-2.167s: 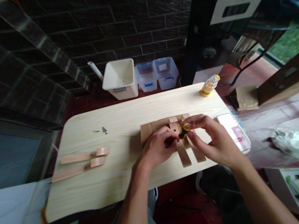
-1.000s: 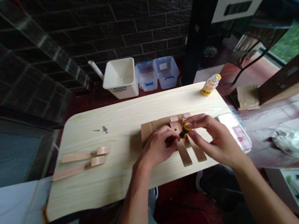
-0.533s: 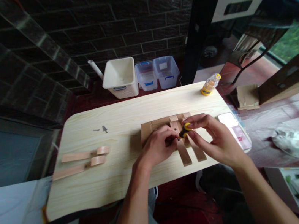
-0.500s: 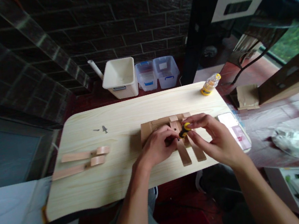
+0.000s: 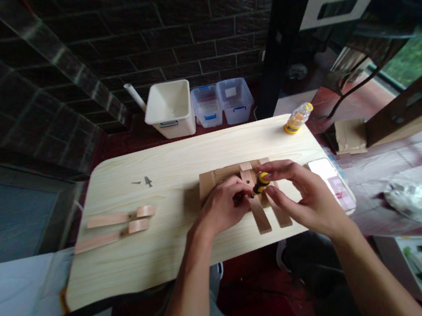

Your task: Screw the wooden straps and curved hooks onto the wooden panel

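Observation:
A short yellow-and-black screwdriver [image 5: 260, 183] is pinched by its handle in my right hand [image 5: 303, 193]. Its lower end leans toward a dark screw at a hole in a wooden strip [image 5: 261, 218]. My left hand [image 5: 225, 203] is closed at that same spot, fingertips pressed together beside the screwdriver's lower end; what they grip is too small to make out. A second wooden strip [image 5: 282, 215] lies parallel on the right, partly under my right hand. Beneath both strips is a brown cardboard piece [image 5: 207, 180].
Two more wooden pieces [image 5: 107, 220] lie on the left of the table [image 5: 164, 264], with loose dark screws [image 5: 148, 181] behind them. A yellow-capped bottle [image 5: 298, 118] stands at the back right, a phone [image 5: 332, 183] at the right edge. Plastic bins [image 5: 207, 105] sit beyond the table.
Both hands and the screwdriver hold nearly the same position. The whole view has shifted very slightly.

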`<action>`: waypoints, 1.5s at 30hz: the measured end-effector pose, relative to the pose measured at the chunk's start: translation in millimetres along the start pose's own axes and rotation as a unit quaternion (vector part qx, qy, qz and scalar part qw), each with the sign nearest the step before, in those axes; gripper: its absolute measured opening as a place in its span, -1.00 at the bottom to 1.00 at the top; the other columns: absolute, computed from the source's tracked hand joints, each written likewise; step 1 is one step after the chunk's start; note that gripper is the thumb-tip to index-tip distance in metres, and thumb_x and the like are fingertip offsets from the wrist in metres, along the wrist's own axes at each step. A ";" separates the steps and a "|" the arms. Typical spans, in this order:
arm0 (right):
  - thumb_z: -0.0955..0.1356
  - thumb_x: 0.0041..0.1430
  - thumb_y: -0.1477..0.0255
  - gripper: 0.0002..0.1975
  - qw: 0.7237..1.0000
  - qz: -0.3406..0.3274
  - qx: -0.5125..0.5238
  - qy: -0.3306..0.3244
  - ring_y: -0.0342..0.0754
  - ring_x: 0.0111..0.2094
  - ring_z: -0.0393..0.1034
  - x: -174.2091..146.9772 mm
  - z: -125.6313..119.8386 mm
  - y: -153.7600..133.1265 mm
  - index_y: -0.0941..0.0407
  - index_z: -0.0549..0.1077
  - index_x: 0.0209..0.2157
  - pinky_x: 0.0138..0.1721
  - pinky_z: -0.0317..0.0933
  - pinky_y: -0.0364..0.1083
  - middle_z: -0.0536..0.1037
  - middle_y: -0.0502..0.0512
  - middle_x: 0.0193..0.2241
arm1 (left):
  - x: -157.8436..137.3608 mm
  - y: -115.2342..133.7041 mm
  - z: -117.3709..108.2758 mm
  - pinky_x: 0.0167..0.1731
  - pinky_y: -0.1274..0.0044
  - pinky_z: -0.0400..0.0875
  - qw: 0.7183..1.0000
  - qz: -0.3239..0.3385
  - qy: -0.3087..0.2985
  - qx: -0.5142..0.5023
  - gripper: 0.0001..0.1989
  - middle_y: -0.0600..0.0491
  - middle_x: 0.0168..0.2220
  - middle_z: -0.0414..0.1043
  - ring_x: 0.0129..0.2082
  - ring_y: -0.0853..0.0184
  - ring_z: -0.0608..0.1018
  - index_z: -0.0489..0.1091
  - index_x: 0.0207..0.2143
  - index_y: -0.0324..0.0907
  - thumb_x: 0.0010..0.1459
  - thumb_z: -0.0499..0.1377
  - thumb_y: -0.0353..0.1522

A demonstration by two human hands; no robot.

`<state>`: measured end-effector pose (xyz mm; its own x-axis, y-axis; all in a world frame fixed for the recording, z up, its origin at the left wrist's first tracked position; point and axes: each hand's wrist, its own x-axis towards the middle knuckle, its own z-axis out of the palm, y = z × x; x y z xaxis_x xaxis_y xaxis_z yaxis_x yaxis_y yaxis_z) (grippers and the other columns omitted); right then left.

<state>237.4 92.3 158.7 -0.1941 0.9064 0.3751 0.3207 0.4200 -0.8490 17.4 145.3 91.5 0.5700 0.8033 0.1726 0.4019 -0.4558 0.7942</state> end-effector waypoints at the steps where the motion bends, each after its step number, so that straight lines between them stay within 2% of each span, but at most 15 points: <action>1: 0.43 0.43 0.46 -0.83 1.000 0.000 -0.004 0.004 0.06 0.18 0.55 0.2 0.5 1.3 -0.02 0.53 0.01 0.20 0.46 0.11 0.65 0.16 0.08 | -0.5 0.4 -0.1 -0.24 0.52 0.46 1.000 -0.002 -0.002 0.000 -0.76 0.07 -0.16 0.57 -0.23 0.36 0.60 0.57 -0.21 -0.12 0.20 0.21 -0.59; 6: 0.43 0.42 0.46 -0.84 1.000 0.001 -0.011 0.026 0.00 0.10 0.59 1.4 2.4 6.8 -0.03 0.51 -0.02 0.13 0.50 0.04 0.67 0.10 -0.02 | -3.2 5.0 -1.8 -0.24 0.52 0.46 1.000 -0.009 -0.008 0.022 -0.65 0.09 -0.16 0.55 -0.22 0.36 0.60 0.56 -0.16 -0.09 0.12 0.18 -0.64; 15: 0.41 0.43 0.50 -0.83 1.000 -0.007 -0.004 0.012 0.02 0.19 0.54 1.5 -0.3 1.3 0.00 0.52 -0.01 0.21 0.44 0.06 0.63 0.16 0.08 | -5.5 1.5 -0.4 -0.24 0.53 0.48 1.000 0.009 0.002 0.011 -0.73 0.08 -0.13 0.53 -0.24 0.38 0.59 0.53 -0.16 -0.10 0.15 0.23 -0.59; 24: 0.41 0.43 0.51 -0.86 0.999 -0.032 -0.006 0.007 0.01 0.09 0.57 3.3 5.2 0.5 -0.01 0.50 -0.06 0.11 0.49 0.06 0.65 0.12 -0.03 | -4.4 4.0 -2.0 -0.24 0.54 0.47 1.000 0.008 -0.001 0.016 -0.73 0.06 -0.13 0.51 -0.22 0.38 0.59 0.53 -0.17 -0.13 0.16 0.22 -0.61; 30: 0.41 0.42 0.51 -0.81 0.999 -0.024 -0.024 0.003 0.03 0.13 0.56 2.3 2.0 -1.1 -0.01 0.50 0.00 0.15 0.49 0.08 0.63 0.15 0.04 | -4.6 2.0 -0.9 -0.29 0.55 0.45 1.000 0.004 -0.002 0.000 -0.78 0.06 -0.12 0.52 -0.26 0.40 0.57 0.54 -0.20 -0.12 0.19 0.22 -0.58; 35: 0.43 0.40 0.52 -0.82 0.999 -0.017 -0.039 0.006 0.00 0.08 0.58 0.7 -2.6 -2.5 -0.01 0.50 -0.03 0.10 0.50 0.03 0.64 0.12 -0.01 | -5.0 1.9 -1.6 -0.26 0.53 0.46 1.000 -0.005 -0.010 -0.004 -0.78 0.06 -0.10 0.53 -0.23 0.39 0.58 0.56 -0.19 -0.10 0.22 0.22 -0.56; 45: 0.45 0.37 0.52 -0.83 0.998 -0.047 -0.042 0.012 0.01 0.03 0.57 3.8 -4.7 -0.2 -0.01 0.47 -0.10 0.04 0.49 0.06 0.62 0.11 -0.06 | -3.7 1.6 -0.2 -0.20 0.50 0.48 1.000 -0.002 -0.005 0.008 -0.74 0.07 -0.12 0.55 -0.19 0.37 0.59 0.57 -0.18 -0.09 0.21 0.21 -0.58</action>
<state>240.9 95.9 162.0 -0.2051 0.8637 0.4604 0.3794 0.5038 -0.7760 15.8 141.7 92.3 0.5753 0.8014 0.1638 0.4149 -0.4584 0.7860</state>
